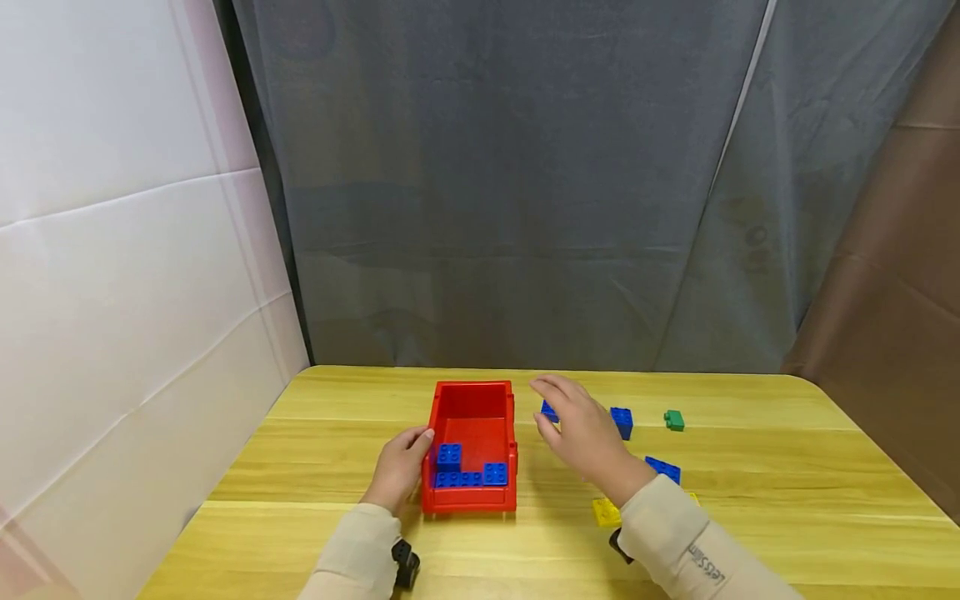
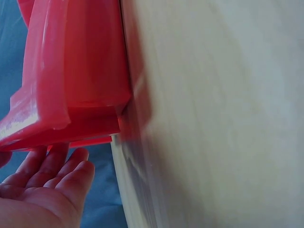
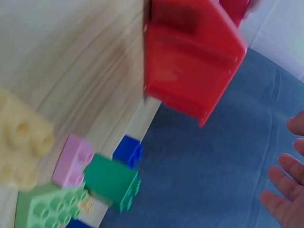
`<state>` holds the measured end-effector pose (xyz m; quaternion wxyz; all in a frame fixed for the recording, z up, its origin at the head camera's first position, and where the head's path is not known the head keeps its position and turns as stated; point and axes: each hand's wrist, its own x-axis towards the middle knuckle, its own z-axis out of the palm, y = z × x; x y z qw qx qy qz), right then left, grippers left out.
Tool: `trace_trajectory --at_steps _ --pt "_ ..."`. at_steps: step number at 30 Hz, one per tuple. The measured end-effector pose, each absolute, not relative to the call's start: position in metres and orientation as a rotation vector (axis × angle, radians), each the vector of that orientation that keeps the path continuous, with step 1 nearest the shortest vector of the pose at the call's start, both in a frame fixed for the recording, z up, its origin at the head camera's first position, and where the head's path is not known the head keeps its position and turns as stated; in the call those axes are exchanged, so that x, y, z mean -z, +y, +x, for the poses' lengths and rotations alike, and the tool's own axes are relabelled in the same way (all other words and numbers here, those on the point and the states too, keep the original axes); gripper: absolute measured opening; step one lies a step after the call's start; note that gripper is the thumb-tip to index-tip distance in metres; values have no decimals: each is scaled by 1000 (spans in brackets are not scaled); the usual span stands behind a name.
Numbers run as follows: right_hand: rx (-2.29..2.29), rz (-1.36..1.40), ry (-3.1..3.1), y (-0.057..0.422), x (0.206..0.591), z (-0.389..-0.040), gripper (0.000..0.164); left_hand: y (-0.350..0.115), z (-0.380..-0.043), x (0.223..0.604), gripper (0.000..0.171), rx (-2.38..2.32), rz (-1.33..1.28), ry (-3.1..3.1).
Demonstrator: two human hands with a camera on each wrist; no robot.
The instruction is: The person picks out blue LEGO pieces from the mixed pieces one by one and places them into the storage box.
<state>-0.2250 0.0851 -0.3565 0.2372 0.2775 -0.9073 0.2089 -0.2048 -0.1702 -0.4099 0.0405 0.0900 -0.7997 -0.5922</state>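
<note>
A red plastic bin [image 1: 470, 500] stands on the table with several blue toy bricks [image 1: 495, 474] in its near end. My left hand [image 1: 400, 471] grips its left rim, thumb over the top; in the left wrist view the fingers [image 2: 71, 164] lie against the outside under the lip. My right hand [image 1: 588, 437] hovers to the right of the bin, fingers loosely extended and holding nothing. One blue brick [image 1: 549, 412] shows partly behind its fingers, and another blue brick [image 1: 621, 422] lies just beyond it.
On the right lie a small green brick [image 1: 674, 421], a flatter blue brick [image 1: 663, 470] and a yellow brick [image 1: 606, 512] partly under my right forearm. Pink [image 3: 71, 161] and light green [image 3: 50, 206] bricks appear in the right wrist view. A grey curtain [image 1: 487, 183] hangs behind the table [image 1: 337, 467].
</note>
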Motion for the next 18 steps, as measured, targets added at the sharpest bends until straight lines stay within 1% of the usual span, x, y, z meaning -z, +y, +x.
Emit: trace_trajectory --at_steps 6,18 --pt "-559 747 -2454 103 358 -230 47 -171 -206 411 43 1800 268 -2458" --pt "-540 632 -2519 136 362 -233 48 -170 -205 410 46 1800 282 -2471"
